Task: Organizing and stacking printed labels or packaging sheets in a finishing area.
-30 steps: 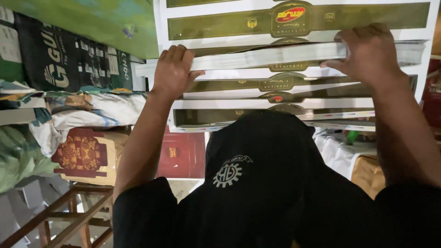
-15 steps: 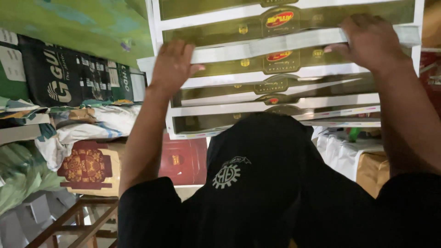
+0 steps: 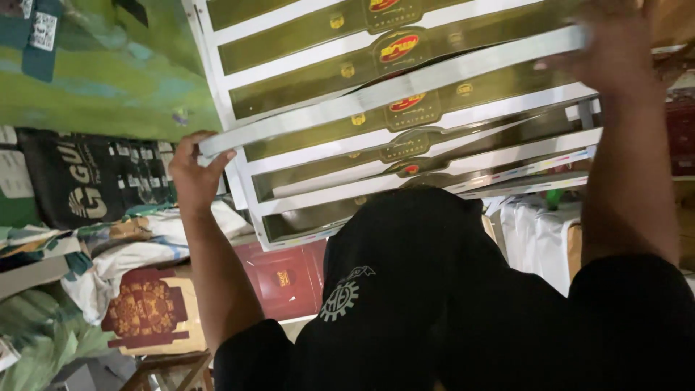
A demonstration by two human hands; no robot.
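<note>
I have a thick stack of printed sheets (image 3: 394, 90) lifted in front of me, and my two hands grip it at opposite ends. My left hand (image 3: 194, 172) is clamped on the stack's lower left corner, thumb over the white cut edge, the other fingers underneath. My right hand (image 3: 615, 54) is blurred at the upper right end; it lies over the stack's edge, but I cannot tell how its fingers close.

The stack's long axis runs from lower left up to upper right, tilted, with its thin white edge facing me. The sheets carry olive-gold bands that run the same way along the length. More sheets of the same print lie just under the raised stack, fanned a little, their edges showing below it.

Room is tight. A green printed board (image 3: 94, 80) sits close beside the stack's left end. Bundled packs (image 3: 108, 253) and a dark red printed sheet (image 3: 279, 279) crowd the lower left. My black cap (image 3: 405, 282) hides everything under the middle of the stack.
</note>
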